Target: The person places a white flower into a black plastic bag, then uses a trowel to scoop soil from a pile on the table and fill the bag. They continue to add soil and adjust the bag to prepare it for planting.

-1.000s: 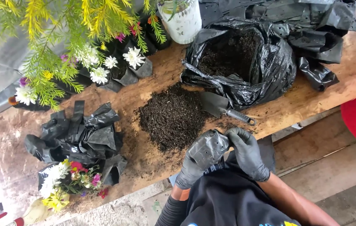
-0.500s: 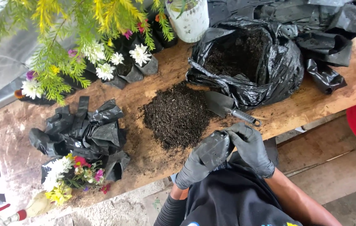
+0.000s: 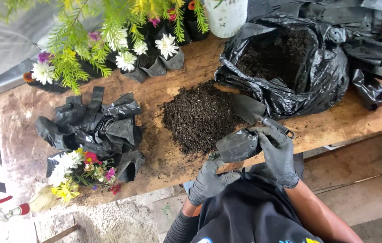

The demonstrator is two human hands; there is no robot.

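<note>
Even, soft daylight; no hard shadows on the tabletop (image 3: 344, 121). Upper left of the frame is washed out. Glare streaks on the black plastic sack (image 3: 330, 81) at upper right. Focus is mostly sharp; slight softness at the lower edge.

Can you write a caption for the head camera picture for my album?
Gloved right hand holds a small black planting bag beside a soil pile on a wooden table.

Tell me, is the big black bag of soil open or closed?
Open: the big black bag gapes at the top, and dark soil shows inside.
</note>
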